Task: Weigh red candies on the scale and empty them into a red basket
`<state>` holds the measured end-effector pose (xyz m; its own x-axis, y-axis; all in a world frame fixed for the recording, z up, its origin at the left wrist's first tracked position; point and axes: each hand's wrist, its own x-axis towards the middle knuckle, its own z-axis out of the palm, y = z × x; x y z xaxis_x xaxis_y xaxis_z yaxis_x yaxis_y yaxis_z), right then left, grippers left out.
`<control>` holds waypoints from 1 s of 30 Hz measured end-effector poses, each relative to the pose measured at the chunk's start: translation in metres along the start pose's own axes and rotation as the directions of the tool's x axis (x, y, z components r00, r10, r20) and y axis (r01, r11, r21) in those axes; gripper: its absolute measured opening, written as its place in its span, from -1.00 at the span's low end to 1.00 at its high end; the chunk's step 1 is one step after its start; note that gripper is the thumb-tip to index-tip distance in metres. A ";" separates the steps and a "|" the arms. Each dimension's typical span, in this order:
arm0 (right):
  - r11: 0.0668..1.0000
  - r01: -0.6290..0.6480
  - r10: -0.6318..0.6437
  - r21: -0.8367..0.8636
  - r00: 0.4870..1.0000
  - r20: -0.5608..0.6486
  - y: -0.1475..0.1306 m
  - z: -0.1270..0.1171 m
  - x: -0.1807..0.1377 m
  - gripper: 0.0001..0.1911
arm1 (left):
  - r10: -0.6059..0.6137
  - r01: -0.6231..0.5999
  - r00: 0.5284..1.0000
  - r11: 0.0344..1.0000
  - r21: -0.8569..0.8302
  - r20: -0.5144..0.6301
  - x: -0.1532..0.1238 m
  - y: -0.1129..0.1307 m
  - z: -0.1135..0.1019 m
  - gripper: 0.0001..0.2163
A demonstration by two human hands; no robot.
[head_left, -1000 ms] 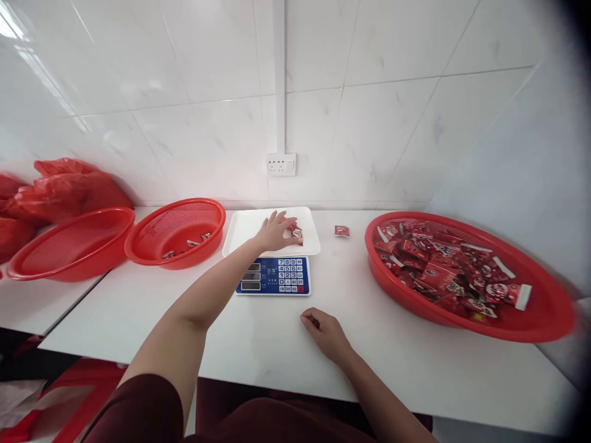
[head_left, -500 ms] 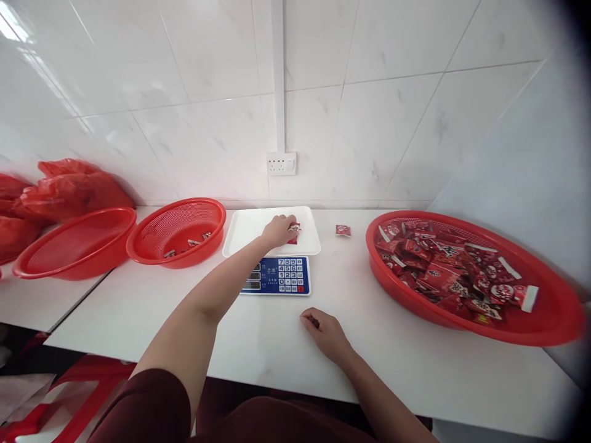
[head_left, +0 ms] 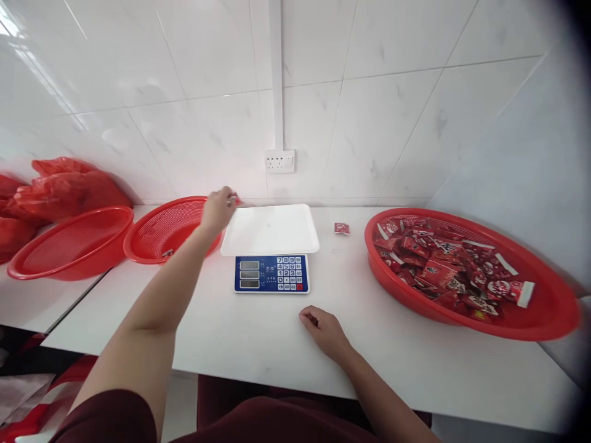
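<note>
My left hand [head_left: 218, 210] is closed on a small red packet [head_left: 235, 200], raised over the gap between the middle red basket [head_left: 159, 227] and the scale. That basket has a few packets [head_left: 167, 252] at its bottom, partly hidden by my forearm. The white pan [head_left: 270, 231] of the digital scale [head_left: 271, 274] has nothing on it. My right hand [head_left: 324, 330] rests on the table in front of the scale, fingers curled in with nothing showing in them. A single red packet [head_left: 341, 228] lies on the table right of the pan.
A large red basket [head_left: 401, 295] heaped with red packets [head_left: 443, 264] stands on the right. Another red basket [head_left: 69, 271] and red plastic bags [head_left: 69, 187] are at the left. The tiled wall with a socket [head_left: 279, 161] closes off the back.
My left hand has lifted the packet off the scale pan and carried it left towards the middle basket. My right hand stays put.
</note>
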<state>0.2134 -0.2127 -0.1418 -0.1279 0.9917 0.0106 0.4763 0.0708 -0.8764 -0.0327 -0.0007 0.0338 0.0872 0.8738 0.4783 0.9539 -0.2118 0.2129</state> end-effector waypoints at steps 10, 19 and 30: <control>0.991 0.113 -0.121 -0.070 0.985 -0.121 -0.019 -0.053 -0.002 -0.78 | 0.108 -0.123 0.977 0.990 -0.075 -0.185 -0.097 -0.041 -0.001 -0.59; 0.782 -0.264 0.215 -0.564 0.964 -0.155 0.002 -0.239 0.024 -0.60 | 0.534 -0.196 0.779 0.707 -0.680 0.330 -0.239 0.061 0.079 -0.77; 0.806 -0.262 0.379 -0.531 0.917 0.123 0.014 -0.253 0.036 -0.40 | 0.422 0.009 0.798 0.705 -0.709 0.430 -0.235 0.063 0.088 -0.80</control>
<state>0.4355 -0.1491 -0.0317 -0.0435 0.9234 -0.3814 0.8791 -0.1460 -0.4537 0.0320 -0.1807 -0.1397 0.5959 0.7962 0.1048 0.4698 -0.4515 0.7586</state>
